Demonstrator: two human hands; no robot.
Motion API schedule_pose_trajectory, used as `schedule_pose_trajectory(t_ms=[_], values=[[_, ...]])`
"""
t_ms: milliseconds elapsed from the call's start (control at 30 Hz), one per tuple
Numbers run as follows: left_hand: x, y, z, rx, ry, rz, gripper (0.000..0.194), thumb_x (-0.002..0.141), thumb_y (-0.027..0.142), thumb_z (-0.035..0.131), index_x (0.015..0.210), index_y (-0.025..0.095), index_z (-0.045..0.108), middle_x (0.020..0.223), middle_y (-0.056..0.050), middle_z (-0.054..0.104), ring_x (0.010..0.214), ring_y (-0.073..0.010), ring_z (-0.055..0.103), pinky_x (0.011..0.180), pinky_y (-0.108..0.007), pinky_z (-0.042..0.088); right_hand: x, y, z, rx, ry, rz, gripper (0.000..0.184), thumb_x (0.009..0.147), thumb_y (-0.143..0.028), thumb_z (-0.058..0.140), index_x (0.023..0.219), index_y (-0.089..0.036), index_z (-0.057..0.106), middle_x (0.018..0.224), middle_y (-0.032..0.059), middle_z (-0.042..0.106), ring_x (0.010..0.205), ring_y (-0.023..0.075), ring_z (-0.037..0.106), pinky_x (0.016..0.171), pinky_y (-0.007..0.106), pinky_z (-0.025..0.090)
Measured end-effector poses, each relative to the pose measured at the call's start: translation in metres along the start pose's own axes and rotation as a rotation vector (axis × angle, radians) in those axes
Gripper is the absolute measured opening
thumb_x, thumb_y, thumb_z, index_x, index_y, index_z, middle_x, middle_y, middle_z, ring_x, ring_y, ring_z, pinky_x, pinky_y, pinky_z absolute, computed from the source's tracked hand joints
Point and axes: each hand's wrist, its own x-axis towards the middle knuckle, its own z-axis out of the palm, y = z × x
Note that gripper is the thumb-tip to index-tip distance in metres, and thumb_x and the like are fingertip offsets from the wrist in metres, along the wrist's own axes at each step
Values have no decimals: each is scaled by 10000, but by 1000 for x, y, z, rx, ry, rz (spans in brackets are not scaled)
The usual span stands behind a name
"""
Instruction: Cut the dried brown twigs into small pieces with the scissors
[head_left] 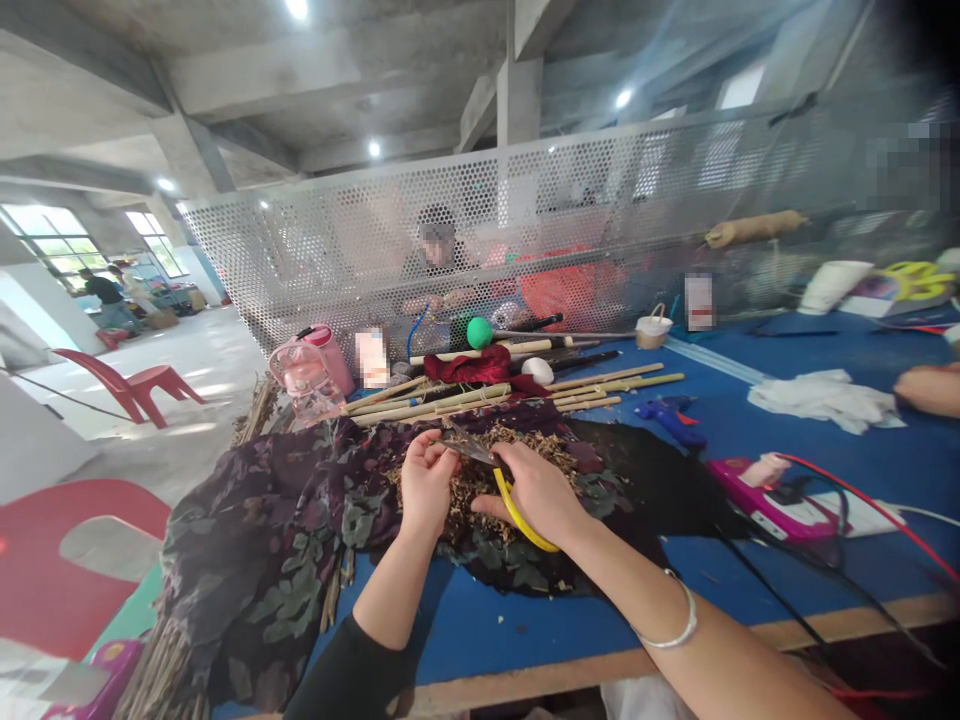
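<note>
My right hand (536, 485) is closed around a pair of scissors (517, 512) with yellow handles. The blades point left, toward my left hand (427, 478). Thumb and fingers of the left hand are pinched together by the blade tips; whatever is between them is too small to make out. Beneath both hands lies a heap of dried brown plant bits (480, 500). It rests on a dark floral cloth (277, 530) spread over the blue table (480, 640).
Behind the heap lie several bamboo sticks (622, 384), a dark red cloth (469, 368) and a green ball (479, 332). A blue glue gun (675, 422), a magenta power strip (780, 505) with cables and white gloves (825, 400) are rightward. A perforated metal screen (337, 230) stands behind; another person's hand (930, 388) shows far right.
</note>
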Motion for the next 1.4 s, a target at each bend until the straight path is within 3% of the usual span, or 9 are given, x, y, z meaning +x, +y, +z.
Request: schedule_pose_trajectory(t_ms=[267,500,733,967,1133,1400], values=[[-5,4,4,60,-32,22,426,664,234,671,1033,171,468,689,29,616,578,-70,552,599,-195,424,1,-1,0,8,-4,30,488,750,-537,572,1097,-195,539,973,88,634,882,240,625,745,328,472],[-3,4,3,41,8,-4,470,637,285,713,1030,174,479,750,0,638,608,-86,576,608,-210,443,2,1,4,110,-28,55,415,769,-501,571,1045,-191,580,960,92,669,874,234,639,769,322,479],[-5,6,4,28,-7,21,484,660,267,683,1086,177,471,685,30,611,636,-96,595,664,-229,466,0,-2,0,3,22,0,563,696,-556,622,1097,-174,524,965,103,615,910,253,597,771,337,459],[-7,9,5,78,-22,32,540,660,254,681,1136,170,439,675,30,622,606,-92,588,648,-231,471,1,1,1,9,22,2,530,703,-533,633,1088,-184,530,949,89,602,898,243,588,762,333,452],[-6,7,3,69,14,48,534,671,262,679,1138,175,435,736,10,636,651,-96,603,659,-228,474,2,3,3,46,43,-15,602,675,-538,655,1110,-150,505,974,120,587,944,265,567,819,373,443],[-6,8,4,62,-40,27,534,651,265,692,1112,179,437,762,-11,659,645,-110,618,645,-233,476,1,5,4,75,26,-67,607,640,-521,694,1094,-158,519,942,108,583,903,257,570,802,370,441]])
